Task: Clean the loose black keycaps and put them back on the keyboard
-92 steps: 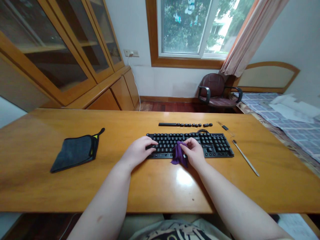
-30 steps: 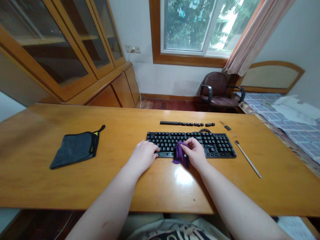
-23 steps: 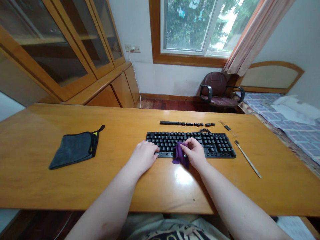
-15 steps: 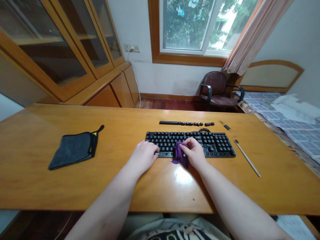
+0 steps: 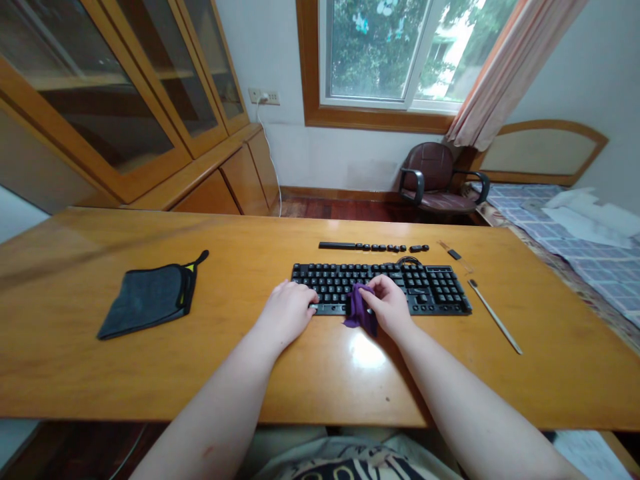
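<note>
Left hand: laid on the keyboard between 8 and 9 o'clock of its middle; fingers partly curled over the end, but whether it is gripped cannot be told.
Right hand: placed near 5 o'clock; thumb and forefinger closed in a pinch on the purple cloth.
Purple cloth: crumpled, draped over the keyboard's near edge at about 7 o'clock.
Thin brush: laid between 3 and 4 o'clock, its dark head turned keyboardward.
Grey cloth: folded, left well apart at 9 o'clock.
Wire tool: laid near 2 o'clock.
Loose keys: lined up at 12 o'clock.
</note>
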The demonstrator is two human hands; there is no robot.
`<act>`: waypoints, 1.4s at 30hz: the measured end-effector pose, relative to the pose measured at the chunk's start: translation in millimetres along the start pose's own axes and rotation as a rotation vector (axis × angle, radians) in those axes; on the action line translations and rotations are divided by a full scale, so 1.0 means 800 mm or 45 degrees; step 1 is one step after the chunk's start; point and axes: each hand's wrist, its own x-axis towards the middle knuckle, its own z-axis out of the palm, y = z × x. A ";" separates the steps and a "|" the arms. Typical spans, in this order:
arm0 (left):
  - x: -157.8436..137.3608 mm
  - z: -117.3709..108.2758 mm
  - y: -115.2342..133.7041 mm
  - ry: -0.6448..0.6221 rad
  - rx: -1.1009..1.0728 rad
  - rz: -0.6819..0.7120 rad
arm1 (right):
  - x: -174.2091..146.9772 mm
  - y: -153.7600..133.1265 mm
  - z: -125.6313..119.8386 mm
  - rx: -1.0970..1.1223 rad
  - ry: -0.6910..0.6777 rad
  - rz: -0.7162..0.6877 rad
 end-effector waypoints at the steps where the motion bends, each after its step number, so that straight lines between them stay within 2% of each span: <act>1: 0.000 0.000 0.000 -0.007 -0.001 -0.001 | 0.000 0.000 0.000 0.001 0.000 0.000; 16: 0.005 0.002 -0.005 -0.068 -0.019 -0.064 | 0.000 -0.003 0.001 0.002 0.004 0.006; 24: 0.005 0.005 -0.010 -0.074 -0.014 -0.025 | -0.001 -0.004 -0.001 0.003 -0.002 0.006; 33: 0.003 0.001 -0.001 -0.050 0.002 -0.008 | 0.000 0.003 0.000 0.009 -0.004 0.003; 42: 0.004 0.005 0.001 -0.057 0.034 -0.078 | -0.001 0.000 0.000 0.003 0.001 0.011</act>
